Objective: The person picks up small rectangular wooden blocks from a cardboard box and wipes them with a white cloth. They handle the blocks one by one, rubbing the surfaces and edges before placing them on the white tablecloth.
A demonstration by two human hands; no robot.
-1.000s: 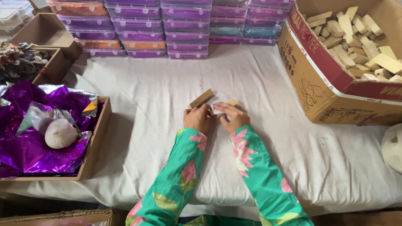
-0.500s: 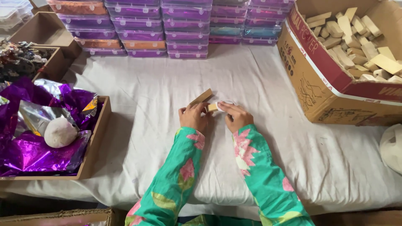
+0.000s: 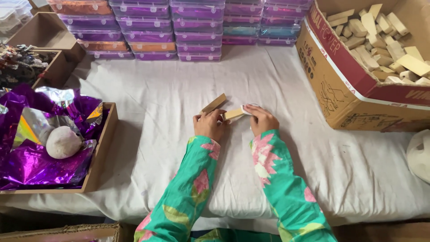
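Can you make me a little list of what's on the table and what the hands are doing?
surface: white cloth over the table
left hand: holds one end of a small pale wooden block
right hand: on the block's other end, with something white at the fingertips, too small to tell what
beside the hands: flat brown strip lying on the cloth
right side: cardboard box full of wooden blocks
left side: tray of shiny purple foil with a whitish ball
back: stacked purple plastic boxes
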